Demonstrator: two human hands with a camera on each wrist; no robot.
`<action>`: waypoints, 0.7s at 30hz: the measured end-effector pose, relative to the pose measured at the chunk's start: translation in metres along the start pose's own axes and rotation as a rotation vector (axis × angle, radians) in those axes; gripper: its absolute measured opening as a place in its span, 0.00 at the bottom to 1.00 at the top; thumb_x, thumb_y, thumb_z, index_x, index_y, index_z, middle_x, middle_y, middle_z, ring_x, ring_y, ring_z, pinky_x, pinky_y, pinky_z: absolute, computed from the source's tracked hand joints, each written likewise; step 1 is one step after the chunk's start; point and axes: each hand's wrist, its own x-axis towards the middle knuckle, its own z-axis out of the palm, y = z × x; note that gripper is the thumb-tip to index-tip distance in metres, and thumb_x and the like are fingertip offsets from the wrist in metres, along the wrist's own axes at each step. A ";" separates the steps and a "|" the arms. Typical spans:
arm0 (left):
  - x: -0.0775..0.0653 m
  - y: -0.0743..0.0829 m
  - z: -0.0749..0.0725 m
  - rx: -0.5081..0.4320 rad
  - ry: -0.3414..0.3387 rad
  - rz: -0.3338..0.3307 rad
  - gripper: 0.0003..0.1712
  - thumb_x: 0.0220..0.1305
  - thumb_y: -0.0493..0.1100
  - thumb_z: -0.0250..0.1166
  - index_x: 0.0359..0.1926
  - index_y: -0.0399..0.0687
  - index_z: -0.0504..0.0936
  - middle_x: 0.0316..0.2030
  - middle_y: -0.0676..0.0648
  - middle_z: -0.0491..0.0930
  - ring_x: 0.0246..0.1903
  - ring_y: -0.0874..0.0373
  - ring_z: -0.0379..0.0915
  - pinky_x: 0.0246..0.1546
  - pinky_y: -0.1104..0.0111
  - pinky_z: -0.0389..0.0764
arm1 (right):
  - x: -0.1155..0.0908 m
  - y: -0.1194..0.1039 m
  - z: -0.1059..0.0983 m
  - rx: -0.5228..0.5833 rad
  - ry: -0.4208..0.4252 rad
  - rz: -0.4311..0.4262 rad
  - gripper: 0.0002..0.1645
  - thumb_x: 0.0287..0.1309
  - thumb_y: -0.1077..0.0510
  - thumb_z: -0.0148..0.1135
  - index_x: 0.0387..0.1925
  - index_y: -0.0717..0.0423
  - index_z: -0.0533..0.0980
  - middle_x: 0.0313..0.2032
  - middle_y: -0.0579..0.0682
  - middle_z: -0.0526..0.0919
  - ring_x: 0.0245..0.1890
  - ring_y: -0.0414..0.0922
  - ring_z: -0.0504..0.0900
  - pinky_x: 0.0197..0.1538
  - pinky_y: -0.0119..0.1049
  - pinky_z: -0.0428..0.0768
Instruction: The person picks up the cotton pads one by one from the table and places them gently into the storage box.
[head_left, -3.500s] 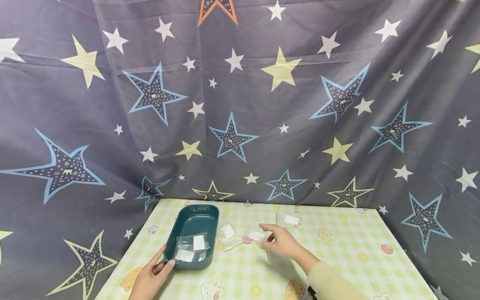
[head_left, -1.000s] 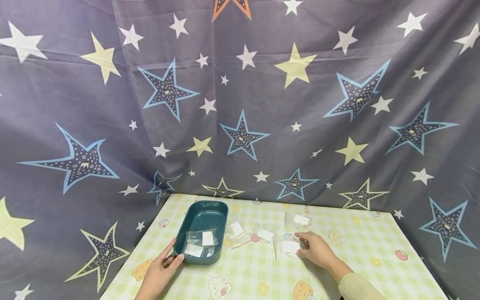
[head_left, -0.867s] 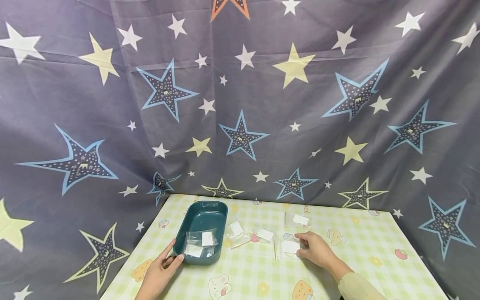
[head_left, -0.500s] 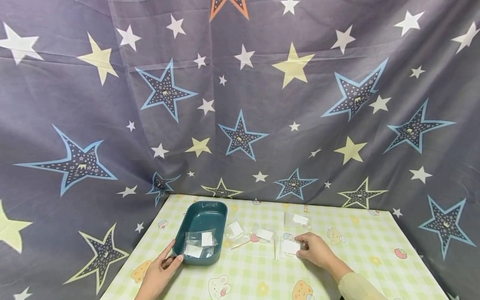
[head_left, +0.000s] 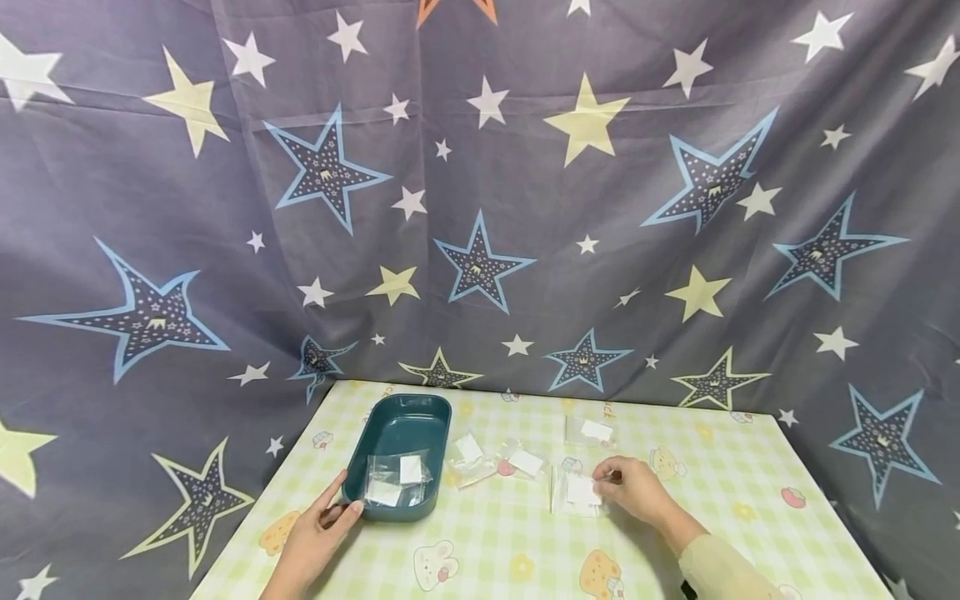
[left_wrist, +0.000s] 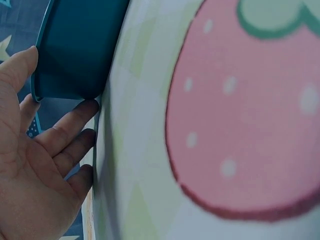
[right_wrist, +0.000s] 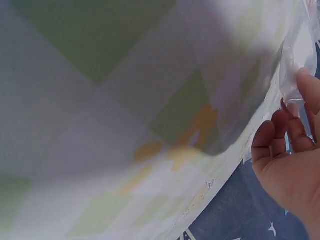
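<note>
My left hand (head_left: 311,533) touches the near left corner of a dark teal tray (head_left: 437,433), its thumb and index finger on the outside and the others loosely extended, as the left wrist view shows. Inside the tray lie a few clear plastic bags with white labels (head_left: 384,493). My right hand (head_left: 637,492) pinches the right edge of another clear plastic bag (head_left: 581,502) with a white label. Thumb and fingertips meet at that bag's edge; in the right wrist view the bag (right_wrist: 299,55) hangs partly outside the picture. What the bags contain is too small to tell.
Between tray and right hand lie two more labelled bags, a left one (head_left: 469,450) and a right one (head_left: 525,462). Another bag (head_left: 596,430) lies farther back. A checked cloth (head_left: 480,542) covers the table, and a starry curtain (head_left: 480,183) hangs behind it.
My right hand has moved right from the middle bag to the bag it now pinches, and that bag's label has shifted slightly. The left hand stays at the tray. The head view has shifted a little.
</note>
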 end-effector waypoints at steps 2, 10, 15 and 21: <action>0.000 0.000 0.000 -0.004 0.000 -0.003 0.54 0.67 0.77 0.66 0.85 0.62 0.60 0.71 0.28 0.75 0.69 0.36 0.77 0.66 0.44 0.82 | 0.001 0.000 -0.003 0.035 0.000 0.007 0.04 0.63 0.61 0.76 0.37 0.49 0.87 0.34 0.43 0.87 0.33 0.37 0.80 0.37 0.28 0.79; -0.001 0.001 0.000 -0.004 0.002 0.001 0.54 0.67 0.76 0.66 0.85 0.61 0.60 0.71 0.28 0.74 0.69 0.36 0.77 0.66 0.44 0.82 | 0.001 -0.002 -0.011 0.123 -0.004 0.009 0.01 0.68 0.61 0.72 0.40 0.53 0.85 0.35 0.46 0.88 0.34 0.35 0.80 0.39 0.28 0.80; -0.002 0.001 0.001 -0.005 -0.008 -0.015 0.55 0.67 0.76 0.65 0.85 0.61 0.59 0.71 0.27 0.74 0.69 0.35 0.77 0.65 0.44 0.83 | -0.002 -0.002 -0.010 0.124 0.025 0.040 0.02 0.67 0.61 0.73 0.39 0.53 0.85 0.37 0.46 0.90 0.37 0.39 0.84 0.41 0.29 0.82; -0.001 0.002 0.000 -0.005 -0.001 -0.011 0.55 0.67 0.77 0.65 0.86 0.62 0.59 0.72 0.28 0.73 0.70 0.36 0.77 0.66 0.44 0.82 | 0.000 -0.002 -0.013 0.198 -0.006 0.067 0.16 0.62 0.64 0.76 0.51 0.62 0.85 0.48 0.58 0.91 0.40 0.42 0.86 0.39 0.28 0.84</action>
